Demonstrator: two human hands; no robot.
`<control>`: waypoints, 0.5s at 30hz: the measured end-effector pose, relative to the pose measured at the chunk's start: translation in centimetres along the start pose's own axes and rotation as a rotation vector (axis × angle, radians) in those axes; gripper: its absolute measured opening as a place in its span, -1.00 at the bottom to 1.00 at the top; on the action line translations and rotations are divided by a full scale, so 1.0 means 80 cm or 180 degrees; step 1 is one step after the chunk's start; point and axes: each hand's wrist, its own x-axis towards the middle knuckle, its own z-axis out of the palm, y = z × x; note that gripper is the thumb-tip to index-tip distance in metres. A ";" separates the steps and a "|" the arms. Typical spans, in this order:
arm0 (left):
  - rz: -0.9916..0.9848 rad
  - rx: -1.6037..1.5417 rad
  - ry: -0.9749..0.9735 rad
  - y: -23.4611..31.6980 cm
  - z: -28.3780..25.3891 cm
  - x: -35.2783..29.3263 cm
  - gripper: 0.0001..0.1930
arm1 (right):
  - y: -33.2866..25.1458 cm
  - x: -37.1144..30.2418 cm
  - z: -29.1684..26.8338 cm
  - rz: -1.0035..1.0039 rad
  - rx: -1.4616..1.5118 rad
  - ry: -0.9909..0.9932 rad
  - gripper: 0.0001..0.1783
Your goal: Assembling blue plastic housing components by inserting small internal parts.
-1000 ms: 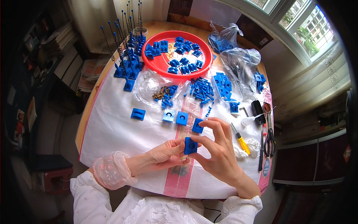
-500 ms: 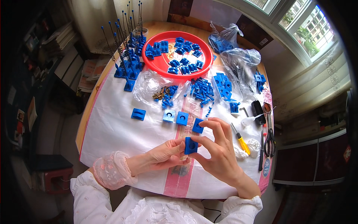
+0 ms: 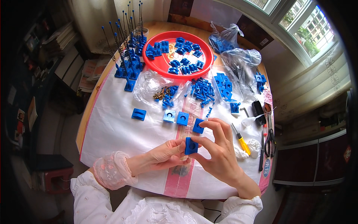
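Note:
Between my two hands is a small square blue plastic block (image 3: 191,146) with a round recess in its face. My left hand (image 3: 169,153) pinches its left side between thumb and fingers. My right hand (image 3: 216,147) grips its right side with thumb and index finger. Beyond, another square blue block with a recess (image 3: 198,126) shows at my right hand's raised middle finger; whether they touch, I cannot tell. Two similar blocks (image 3: 182,118) (image 3: 169,116) lie in a row to its left. Farther left sits a blue piece with a curved ridge (image 3: 138,114).
A red round tray (image 3: 146,61) holds several blue parts. Blue bases with springs (image 3: 130,65) stand far left. Blue pegs (image 3: 202,90) and brass-coloured screws (image 3: 162,94) lie mid-table on plastic bags. At right are a yellow-handled screwdriver (image 3: 243,145), scissors (image 3: 270,143) and a white squeeze bottle (image 3: 248,121).
Almost nothing differs. Both hands keep the same hold on the blue block, and the surrounding parts appear shifted by only a trace in the picture.

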 end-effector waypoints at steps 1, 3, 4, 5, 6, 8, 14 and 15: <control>-0.0003 -0.0006 0.0012 0.000 0.000 0.000 -0.56 | 0.000 0.000 0.000 0.0001 -0.0004 -0.0003 -0.55; -0.0007 -0.0008 -0.0013 -0.001 -0.003 0.001 -0.57 | -0.001 0.000 -0.001 0.0004 -0.0013 -0.0006 -0.55; -0.0009 -0.0010 -0.0025 -0.001 -0.004 0.001 -0.58 | -0.001 0.000 -0.001 0.0004 -0.0015 -0.0004 -0.55; -0.0013 -0.0013 -0.0016 -0.001 -0.003 0.001 -0.59 | -0.001 0.000 -0.001 0.0004 -0.0016 -0.0003 -0.55; -0.0017 -0.0016 -0.0007 0.000 -0.001 0.000 -0.59 | -0.001 0.000 -0.001 0.0004 -0.0018 -0.0001 -0.55; -0.0014 -0.0024 -0.0001 0.000 0.000 0.000 -0.60 | -0.001 0.000 -0.001 0.0008 -0.0020 -0.0016 -0.55; 0.0003 -0.0021 0.0005 0.000 0.000 0.000 -0.62 | -0.001 0.000 -0.002 -0.0004 -0.0030 -0.0007 -0.56; -0.0003 -0.0010 0.0001 0.000 0.000 0.000 -0.62 | -0.001 0.000 -0.001 0.0001 -0.0033 -0.0009 -0.56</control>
